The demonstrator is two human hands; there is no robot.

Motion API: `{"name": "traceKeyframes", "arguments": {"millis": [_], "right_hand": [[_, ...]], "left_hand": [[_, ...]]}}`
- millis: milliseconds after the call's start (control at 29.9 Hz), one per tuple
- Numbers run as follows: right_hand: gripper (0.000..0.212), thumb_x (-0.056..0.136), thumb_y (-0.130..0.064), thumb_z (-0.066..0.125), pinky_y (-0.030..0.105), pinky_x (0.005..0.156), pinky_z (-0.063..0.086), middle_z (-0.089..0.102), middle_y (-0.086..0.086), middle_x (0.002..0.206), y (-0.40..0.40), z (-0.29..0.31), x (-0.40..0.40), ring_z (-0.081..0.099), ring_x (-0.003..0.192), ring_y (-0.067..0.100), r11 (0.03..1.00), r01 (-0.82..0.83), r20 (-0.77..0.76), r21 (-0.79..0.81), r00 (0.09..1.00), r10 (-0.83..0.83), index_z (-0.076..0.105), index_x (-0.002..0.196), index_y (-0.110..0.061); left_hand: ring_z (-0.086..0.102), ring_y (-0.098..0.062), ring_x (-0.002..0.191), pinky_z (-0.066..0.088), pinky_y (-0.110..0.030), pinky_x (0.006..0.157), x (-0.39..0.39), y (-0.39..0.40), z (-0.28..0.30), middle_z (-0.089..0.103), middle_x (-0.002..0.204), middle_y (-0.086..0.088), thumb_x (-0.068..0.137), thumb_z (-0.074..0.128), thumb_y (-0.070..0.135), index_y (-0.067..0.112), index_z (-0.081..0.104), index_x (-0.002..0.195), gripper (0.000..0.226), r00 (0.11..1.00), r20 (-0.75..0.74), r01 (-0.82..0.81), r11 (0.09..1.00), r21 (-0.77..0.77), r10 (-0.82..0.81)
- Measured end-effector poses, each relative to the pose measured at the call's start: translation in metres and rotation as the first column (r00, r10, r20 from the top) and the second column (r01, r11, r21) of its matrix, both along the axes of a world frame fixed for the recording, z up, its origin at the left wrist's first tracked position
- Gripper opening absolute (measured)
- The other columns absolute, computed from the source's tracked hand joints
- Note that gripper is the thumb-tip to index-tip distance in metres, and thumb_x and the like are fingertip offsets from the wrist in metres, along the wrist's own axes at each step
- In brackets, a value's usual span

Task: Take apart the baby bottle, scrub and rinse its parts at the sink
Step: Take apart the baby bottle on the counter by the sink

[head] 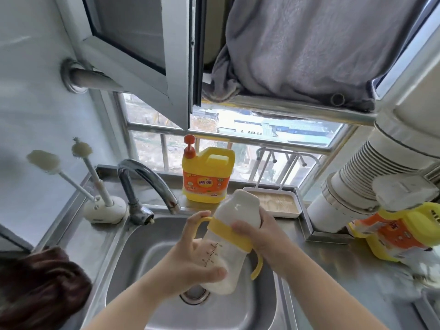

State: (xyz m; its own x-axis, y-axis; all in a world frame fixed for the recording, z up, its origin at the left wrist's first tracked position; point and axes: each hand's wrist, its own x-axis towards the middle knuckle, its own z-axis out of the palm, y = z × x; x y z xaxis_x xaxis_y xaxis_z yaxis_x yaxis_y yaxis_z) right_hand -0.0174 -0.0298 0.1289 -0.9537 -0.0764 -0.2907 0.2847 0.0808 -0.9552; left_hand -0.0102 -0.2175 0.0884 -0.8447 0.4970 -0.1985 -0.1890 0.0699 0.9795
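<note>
A person holds a translucent white baby bottle (223,256) with a yellow collar and two yellow loop handles over a stainless-steel kitchen sink (133,253), the bottle tilted with its white cap end pointing up and away toward the window. The left hand (188,263) wraps the lower, graduated body of the bottle, thumb laid across its front and fingers curled round the back. The right hand (264,234) grips the yellow collar (228,232) and the base of the white cap (240,208), fingers closed round them. The bottle is still assembled and hangs directly above the round metal drain (194,297). A curved chrome tap (147,182) stands at the sink's back left rim, its spout just left of the bottle. Two white long-handled bottle brushes (78,172) stand in a white holder (104,211) left of the tap. A yellow jug of dish detergent with a red pump (207,177) sits on the ledge behind the bottle, beside a shallow white tray (276,206).
</note>
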Motion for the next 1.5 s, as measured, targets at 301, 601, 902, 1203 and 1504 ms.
{"name": "traceKeyframes", "arguments": {"millis": [301, 601, 902, 1203, 1504], "right_hand": [[0.078, 0.045, -0.045, 0.079, 0.025, 0.076, 0.053, 0.068, -0.001, 0.104, 0.027, 0.006, 0.000, 0.066, 0.091, 0.011, 0.999, -0.022, -0.038, 0.035, 0.999, 0.023, 0.054, 0.118, -0.028], [0.061, 0.058, -0.032, 0.077, 0.015, 0.069, 0.047, 0.064, -0.007, 0.099, 0.072, -0.011, 0.005, 0.063, 0.087, 0.003, 0.962, 0.267, -0.029, 0.050, 0.964, -0.266, 0.053, 0.114, -0.029], [0.073, 0.060, -0.031, 0.085, 0.032, 0.082, 0.051, 0.049, -0.006, 0.114, 0.153, -0.090, 0.024, 0.053, 0.098, 0.015, 0.813, 0.187, 0.135, 0.552, 0.942, -0.308, 0.043, 0.119, -0.034], [0.080, 0.067, -0.025, 0.082, 0.032, 0.103, 0.036, 0.041, -0.002, 0.124, 0.169, -0.143, 0.005, 0.040, 0.119, 0.019, 0.749, 0.013, 0.136, 0.663, 0.981, -0.137, 0.039, 0.133, -0.037], [0.081, 0.069, -0.025, 0.081, 0.026, 0.106, 0.028, 0.041, -0.009, 0.133, 0.175, -0.165, 0.007, 0.029, 0.130, 0.016, 0.711, -0.003, 0.095, 0.703, 0.991, -0.090, 0.037, 0.137, -0.031]], "left_hand": [[0.066, -0.001, 0.082, 0.050, -0.015, 0.068, -0.004, 0.008, 0.004, 0.062, 0.104, -0.005, 0.065, 0.081, 0.005, 0.051, 0.023, 0.125, 0.095, 0.996, -0.078, 0.034, 0.984, -0.173, -0.048], [0.066, -0.007, 0.087, 0.051, -0.016, 0.068, -0.002, 0.031, -0.025, 0.064, 0.106, -0.007, 0.060, 0.084, 0.007, 0.050, 0.028, 0.124, 0.096, 0.999, -0.030, 0.006, 0.989, -0.148, -0.011], [0.069, -0.005, 0.081, 0.054, -0.020, 0.062, 0.006, 0.067, -0.068, 0.065, 0.106, -0.004, 0.062, 0.086, 0.013, 0.047, 0.027, 0.127, 0.095, 0.974, 0.192, -0.075, 0.975, -0.208, 0.116], [0.057, -0.015, 0.110, 0.049, -0.036, 0.091, 0.005, 0.100, -0.087, 0.060, 0.113, -0.004, 0.041, 0.086, 0.034, 0.062, 0.033, 0.116, 0.096, 0.981, 0.168, -0.051, 0.970, -0.239, 0.093], [0.061, -0.011, 0.105, 0.048, -0.034, 0.093, 0.005, 0.115, -0.091, 0.061, 0.112, -0.001, 0.044, 0.088, 0.032, 0.064, 0.030, 0.117, 0.098, 0.985, 0.156, -0.026, 0.963, -0.268, 0.070]]}}
